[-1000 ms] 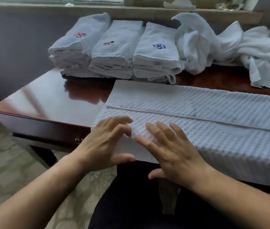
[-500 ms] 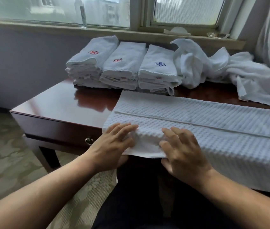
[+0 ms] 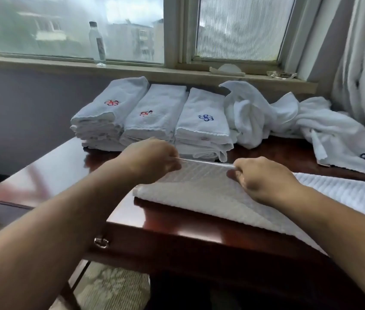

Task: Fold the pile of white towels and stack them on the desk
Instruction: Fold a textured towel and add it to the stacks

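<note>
Head: left hand (image 3: 154, 159), right hand (image 3: 263, 179) pinch towel (image 3: 199, 189) edge above desk (image 3: 60, 168).

**1 head-worn camera, facing forward and down**

The wide-angle view comes from the person's head. It looks forward and slightly down across the wooden desk (image 3: 49, 175) toward the window (image 3: 69, 27) and its sill (image 3: 132, 70). Both forearms enter from the bottom corners. The left hand (image 3: 152, 159) and right hand (image 3: 264, 177), pinching the waffle-weave towel (image 3: 199, 189), sit close to the lens near mid-frame. The 3 stacks of folded towels (image 3: 154, 115) lie farther off, just above centre. The desk's drawer pull (image 3: 101, 242) shows low in the frame.
</note>
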`<state>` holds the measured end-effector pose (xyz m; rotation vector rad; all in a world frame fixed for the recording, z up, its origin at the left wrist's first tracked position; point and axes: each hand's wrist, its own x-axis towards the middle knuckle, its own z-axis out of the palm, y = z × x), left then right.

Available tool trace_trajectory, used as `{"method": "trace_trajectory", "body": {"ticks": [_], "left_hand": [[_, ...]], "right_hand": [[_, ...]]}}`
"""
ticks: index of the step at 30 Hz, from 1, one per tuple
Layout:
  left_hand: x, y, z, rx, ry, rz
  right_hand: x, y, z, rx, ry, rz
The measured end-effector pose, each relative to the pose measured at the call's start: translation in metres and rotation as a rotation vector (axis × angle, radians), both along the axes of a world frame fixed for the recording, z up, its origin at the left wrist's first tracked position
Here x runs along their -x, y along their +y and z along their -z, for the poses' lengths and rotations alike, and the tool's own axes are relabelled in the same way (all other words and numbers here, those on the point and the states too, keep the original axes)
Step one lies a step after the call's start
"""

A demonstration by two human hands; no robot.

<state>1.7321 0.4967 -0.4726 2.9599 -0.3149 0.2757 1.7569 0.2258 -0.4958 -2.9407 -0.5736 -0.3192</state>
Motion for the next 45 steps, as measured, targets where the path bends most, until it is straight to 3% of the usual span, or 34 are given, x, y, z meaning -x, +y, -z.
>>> {"method": "trace_trajectory", "body": {"ticks": [10,13,20,32,40,45], "left_hand": [[-0.077,0.005,0.045,-0.086,-0.007,-0.136],[-0.083,-0.003,0.054,-0.221,-0.148,-0.064],[-0.077,-0.070,0.065,-0.159,-0.204,0.152],[-0.082,-0.173,0.062,0.012,-0.051,0.445],[-0.081,-0.234,0.066,0.117,0.268,0.651],[-0.086,-0.243,0.072,0.245,0.189,0.588]], "right_hand": [[-0.093,0.010,0.033,0.009,0.182,0.001],[-0.097,0.006,0.042,-0.028,0.218,-0.003],[-0.072,-0.025,0.036,-0.148,0.282,0.043],[0.038,-0.164,0.023,-0.305,0.278,0.150],[0.047,-0.186,0.023,-0.294,0.256,0.160],[0.043,-0.184,0.022,-0.239,0.341,0.213]]}}
